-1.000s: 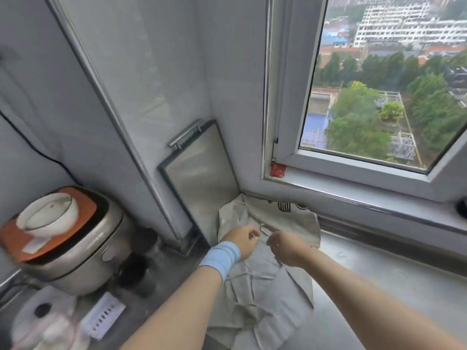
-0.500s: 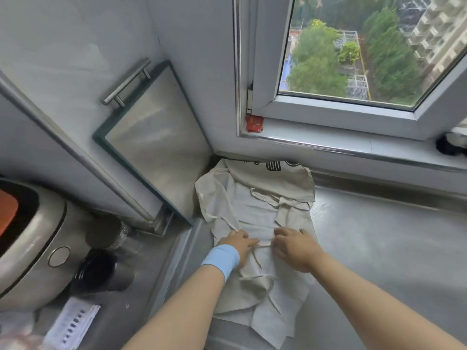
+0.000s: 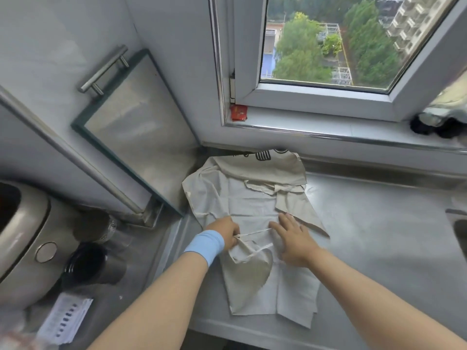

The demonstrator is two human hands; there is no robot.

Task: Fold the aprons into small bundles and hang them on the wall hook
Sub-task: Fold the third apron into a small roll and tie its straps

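Observation:
A beige apron (image 3: pixel 252 205) lies spread and creased on the steel counter (image 3: pixel 379 236) below the window, its printed top edge against the back wall. My left hand (image 3: pixel 225 231), with a blue wristband, pinches the apron's thin tie string (image 3: pixel 252 233) at the cloth's left side. My right hand (image 3: pixel 293 238) lies flat on the cloth with fingers straight, pressing it down to the right of the string. No wall hook is in view.
A framed metal panel with a bar handle (image 3: pixel 141 132) leans in the corner at left. A rice cooker (image 3: pixel 22 238), a dark cup (image 3: pixel 93 266) and a paper sheet (image 3: pixel 63 319) sit lower left. A sink edge (image 3: pixel 457 228) shows at far right.
The view has tilted down and closer to the counter. My hands moved toward me along the apron; the right hand went from curled at the string to flat on the cloth.

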